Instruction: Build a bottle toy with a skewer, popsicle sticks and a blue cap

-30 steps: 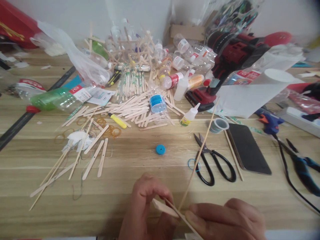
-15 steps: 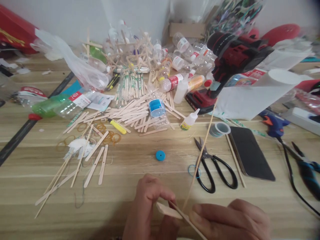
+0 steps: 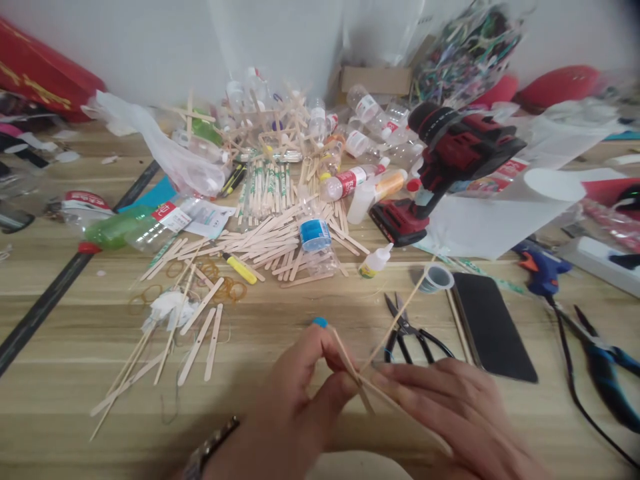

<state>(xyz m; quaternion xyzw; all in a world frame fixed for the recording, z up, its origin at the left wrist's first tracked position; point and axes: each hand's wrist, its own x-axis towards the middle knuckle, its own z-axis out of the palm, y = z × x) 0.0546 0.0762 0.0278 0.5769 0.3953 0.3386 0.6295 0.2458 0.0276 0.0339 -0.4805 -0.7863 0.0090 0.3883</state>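
Raised higher over the worktop (image 3: 270,320) now, the left hand (image 3: 313,373) pinches crossed flat sticks (image 3: 347,357); the right hand (image 3: 430,400) grips their other end, fingertips together.

Backed from ten to two o'clock by plain, pale greyish wall (image 3: 165,40). Furnished with wood-topped table (image 3: 270,307), light brown, streaked with darker grain running roughly from nine to three o'clock. Crossed by dark strip (image 3: 43,310) slanting between eight and ten o'clock. Lit softly, dimming to blurred shadow on wood toward seven.
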